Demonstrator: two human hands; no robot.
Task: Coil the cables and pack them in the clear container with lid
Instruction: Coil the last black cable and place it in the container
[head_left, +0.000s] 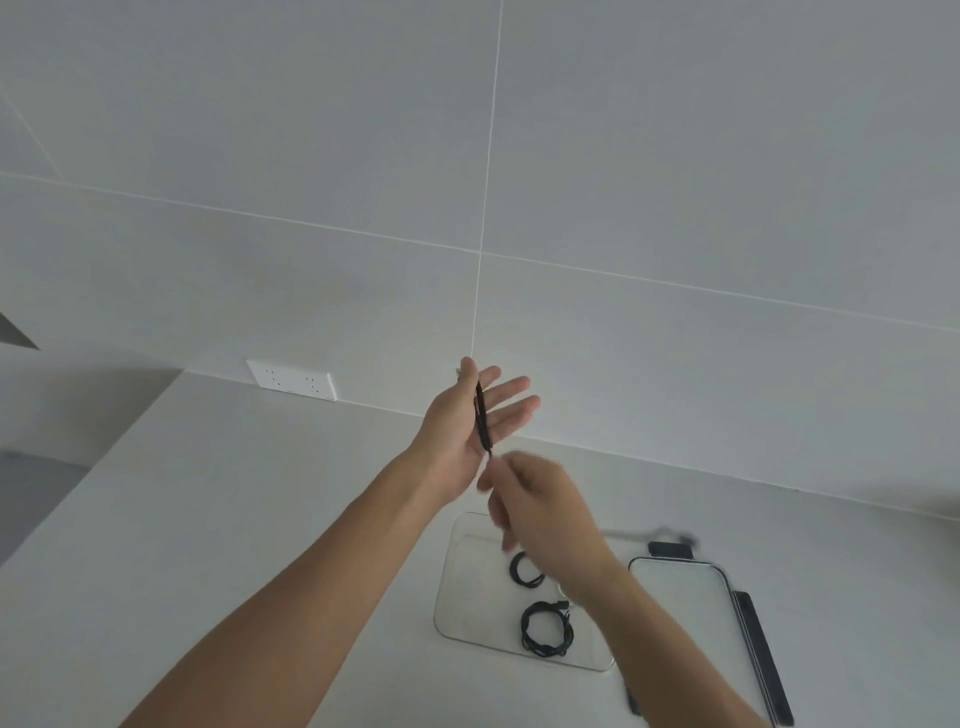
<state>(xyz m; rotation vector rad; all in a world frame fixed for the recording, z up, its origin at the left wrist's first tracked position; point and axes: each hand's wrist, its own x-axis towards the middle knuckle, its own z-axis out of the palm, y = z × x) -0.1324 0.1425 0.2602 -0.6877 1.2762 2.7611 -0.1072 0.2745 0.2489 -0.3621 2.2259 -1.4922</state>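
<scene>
Three black cables (483, 415), one container (467, 587), one lid (685, 603), two hands (462, 426).

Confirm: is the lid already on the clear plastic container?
No. The clear plastic container sits open with two coiled black cables inside, and the lid lies beside it.

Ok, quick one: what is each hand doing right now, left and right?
Left hand: fingers straight, black cable looped around the palm.
Right hand: blurred; seems to pinch the cable's free end, cannot be told for sure.

White counter (260, 519) backed by grey tiled wall (675, 156). White double socket (292, 380) mounted far left at wall base. Black flat device (763, 654) seen near right.
</scene>
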